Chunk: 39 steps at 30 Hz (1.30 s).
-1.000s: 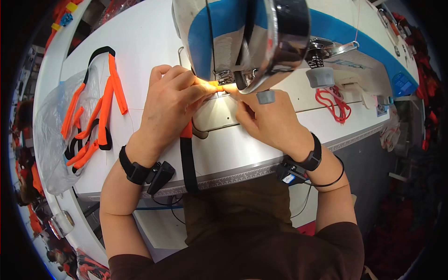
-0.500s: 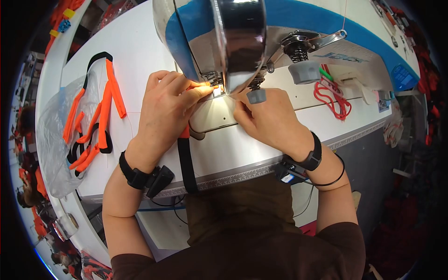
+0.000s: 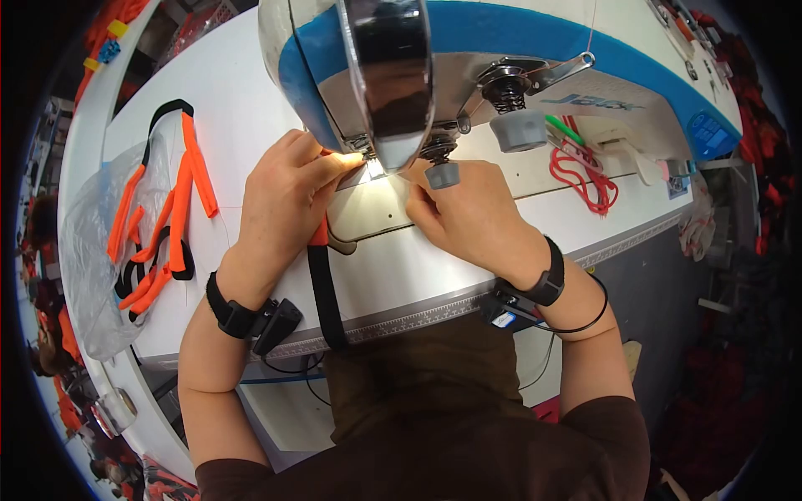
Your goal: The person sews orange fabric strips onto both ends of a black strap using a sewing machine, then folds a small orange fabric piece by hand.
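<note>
A white and blue sewing machine (image 3: 484, 33) stands before me, its lamp lighting the needle area. My left hand (image 3: 288, 192) is left of the needle, thumb and forefinger pinched on an orange and black strap. The strap's black part (image 3: 326, 296) runs from under that hand and hangs over the table's front edge; its far end is hidden by my fingers. To the right of the needle, my right hand (image 3: 472, 213) is closed with curled fingers. Its fingertips are partly hidden behind a grey knob (image 3: 443, 175), and what they hold cannot be made out.
Several orange and black straps (image 3: 180, 200) lie on the white table (image 3: 234, 67) at left, partly on a clear plastic bag (image 3: 88, 275). A red cord (image 3: 585, 179) lies under the machine arm at right. A ruler strip (image 3: 418, 321) runs along the front edge.
The whole view has shifted slightly left as my head moved. Both hands stay beside the needle in nearly the same pose, and the strap hangs as before.
</note>
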{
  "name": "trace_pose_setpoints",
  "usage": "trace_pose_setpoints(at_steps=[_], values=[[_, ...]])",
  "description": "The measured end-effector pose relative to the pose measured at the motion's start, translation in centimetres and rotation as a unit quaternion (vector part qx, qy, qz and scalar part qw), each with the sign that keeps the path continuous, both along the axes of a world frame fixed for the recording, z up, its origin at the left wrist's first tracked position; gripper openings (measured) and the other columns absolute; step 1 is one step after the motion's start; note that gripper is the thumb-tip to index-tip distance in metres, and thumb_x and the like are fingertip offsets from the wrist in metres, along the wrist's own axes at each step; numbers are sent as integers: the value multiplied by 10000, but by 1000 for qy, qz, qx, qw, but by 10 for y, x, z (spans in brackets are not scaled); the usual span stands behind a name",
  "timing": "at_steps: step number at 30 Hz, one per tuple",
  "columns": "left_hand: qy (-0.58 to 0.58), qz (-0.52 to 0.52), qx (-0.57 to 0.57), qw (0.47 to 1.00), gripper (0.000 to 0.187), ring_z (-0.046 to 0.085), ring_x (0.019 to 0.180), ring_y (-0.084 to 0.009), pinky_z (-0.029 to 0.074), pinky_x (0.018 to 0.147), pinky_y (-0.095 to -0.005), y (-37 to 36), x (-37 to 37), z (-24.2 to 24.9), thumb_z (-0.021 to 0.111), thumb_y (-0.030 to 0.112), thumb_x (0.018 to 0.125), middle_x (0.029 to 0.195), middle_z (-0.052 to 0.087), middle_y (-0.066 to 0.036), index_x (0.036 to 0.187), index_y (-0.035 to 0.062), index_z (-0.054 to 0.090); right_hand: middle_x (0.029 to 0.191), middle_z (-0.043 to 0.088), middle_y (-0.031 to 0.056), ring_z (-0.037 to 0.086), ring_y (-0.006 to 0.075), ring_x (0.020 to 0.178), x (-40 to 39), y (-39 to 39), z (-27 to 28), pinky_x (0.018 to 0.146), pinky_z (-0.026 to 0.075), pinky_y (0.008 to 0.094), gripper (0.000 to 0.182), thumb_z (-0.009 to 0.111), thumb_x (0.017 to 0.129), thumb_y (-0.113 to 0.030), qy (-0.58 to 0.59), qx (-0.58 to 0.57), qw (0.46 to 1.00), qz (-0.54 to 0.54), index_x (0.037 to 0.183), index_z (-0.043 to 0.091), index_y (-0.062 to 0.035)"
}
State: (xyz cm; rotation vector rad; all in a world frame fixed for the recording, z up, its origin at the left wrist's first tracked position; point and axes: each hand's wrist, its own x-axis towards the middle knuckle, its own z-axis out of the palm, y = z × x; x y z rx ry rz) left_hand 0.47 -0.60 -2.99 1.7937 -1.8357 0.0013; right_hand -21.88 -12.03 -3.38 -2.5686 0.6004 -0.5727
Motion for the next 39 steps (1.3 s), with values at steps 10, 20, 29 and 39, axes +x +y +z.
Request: trace_pose_setpoints(at_steps=[10,20,29,39], values=[[-2,2,0,1000,300,627,880,-212,558,725,-365,0,0,1,803,29,855,874,589,-21,1106,182,862,689,657,127,676,362,638,0,-1,4,600,522,466,76,692,925,-131,8,-9,1000,5,890,692,-64],[16,3,7,1000,306,611,870,-216,542,724,-371,-1,0,3,789,20,863,859,564,-28,1116,174,867,705,660,127,674,368,645,0,-1,4,599,520,469,80,697,917,-131,29,3,1000,3,873,680,-66],[34,4,21,999,295,603,866,-223,538,721,-375,-1,0,2,788,24,878,859,563,-29,1120,172,870,705,665,131,679,371,646,0,-1,5,600,523,478,65,687,930,-130,35,2,999,4,927,685,-65],[60,1,32,998,135,623,890,-243,559,744,-384,-1,-1,6,796,107,934,887,613,-51,1063,94,831,721,681,133,685,360,642,0,-1,4,603,530,462,277,678,937,-113,48,-6,999,3,1204,748,-85]])
